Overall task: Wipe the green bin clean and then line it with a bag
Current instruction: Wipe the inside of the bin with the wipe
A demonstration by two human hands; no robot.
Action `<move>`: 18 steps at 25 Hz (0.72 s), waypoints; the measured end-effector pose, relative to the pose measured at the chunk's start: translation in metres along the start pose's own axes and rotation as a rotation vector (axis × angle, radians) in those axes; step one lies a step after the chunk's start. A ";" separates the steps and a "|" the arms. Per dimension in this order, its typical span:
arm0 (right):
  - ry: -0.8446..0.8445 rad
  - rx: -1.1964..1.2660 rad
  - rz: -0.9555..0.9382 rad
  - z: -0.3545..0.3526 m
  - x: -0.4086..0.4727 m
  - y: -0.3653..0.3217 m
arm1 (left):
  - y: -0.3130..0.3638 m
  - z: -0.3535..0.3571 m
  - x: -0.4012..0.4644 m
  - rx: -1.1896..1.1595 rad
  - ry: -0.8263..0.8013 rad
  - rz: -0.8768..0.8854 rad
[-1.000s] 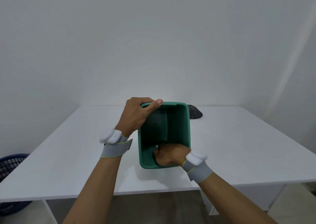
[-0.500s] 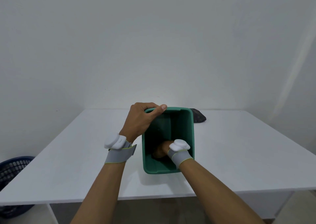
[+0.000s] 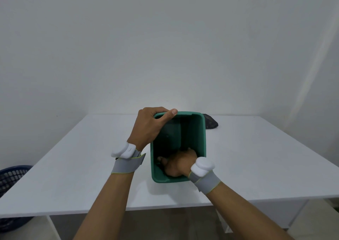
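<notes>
A green bin [image 3: 199, 135] stands on the white table [image 3: 256, 157], its opening tilted toward me. My left hand [image 3: 149, 126] grips the far left corner of its rim, thumb over the edge. My right hand [image 3: 178, 163] is inside the bin, low against the near wall, with its fingers curled. Whatever those fingers hold is hidden, and no cloth shows. Both wrists wear grey bands with white pods. A crumpled black bag [image 3: 211, 123] lies on the table just behind the bin's right side.
A dark blue mesh basket [image 3: 11, 177] sits on the floor beyond the table's left edge. White walls close off the far side and the right. The table's near edge runs just under my forearms.
My right hand went from the bin's near wall down deep inside, then came back up toward the near wall. My left hand kept its grip on the rim.
</notes>
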State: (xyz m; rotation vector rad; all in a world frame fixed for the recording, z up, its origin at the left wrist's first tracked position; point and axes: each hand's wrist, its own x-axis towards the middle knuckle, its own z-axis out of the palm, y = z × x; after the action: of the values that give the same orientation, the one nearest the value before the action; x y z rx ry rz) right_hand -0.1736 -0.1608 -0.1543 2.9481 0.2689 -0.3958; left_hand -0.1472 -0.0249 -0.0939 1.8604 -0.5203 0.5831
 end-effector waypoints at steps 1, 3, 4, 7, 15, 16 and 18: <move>0.013 -0.014 -0.019 0.003 -0.010 0.001 | 0.000 0.000 0.000 0.000 -0.003 -0.003; 0.072 -0.028 0.022 0.005 -0.031 0.005 | 0.000 0.000 0.001 -0.004 -0.013 -0.012; 0.093 -0.062 0.034 0.007 -0.041 0.008 | 0.000 0.000 0.001 -0.005 -0.013 -0.015; 0.135 -0.074 -0.005 0.011 -0.061 0.013 | 0.000 0.000 0.001 -0.015 -0.010 -0.008; 0.028 0.070 -0.001 0.001 -0.004 0.014 | 0.002 -0.002 0.000 -0.044 -0.018 -0.023; 0.005 0.081 -0.007 -0.002 0.005 0.015 | 0.002 -0.002 0.000 -0.045 -0.019 -0.022; -0.028 0.125 -0.005 -0.008 0.018 0.016 | 0.002 -0.002 0.000 -0.043 -0.019 -0.023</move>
State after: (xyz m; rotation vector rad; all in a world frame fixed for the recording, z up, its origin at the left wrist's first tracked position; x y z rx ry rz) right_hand -0.1518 -0.1717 -0.1494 3.0612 0.2565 -0.4709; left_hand -0.1485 -0.0237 -0.0916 1.8310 -0.5195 0.5354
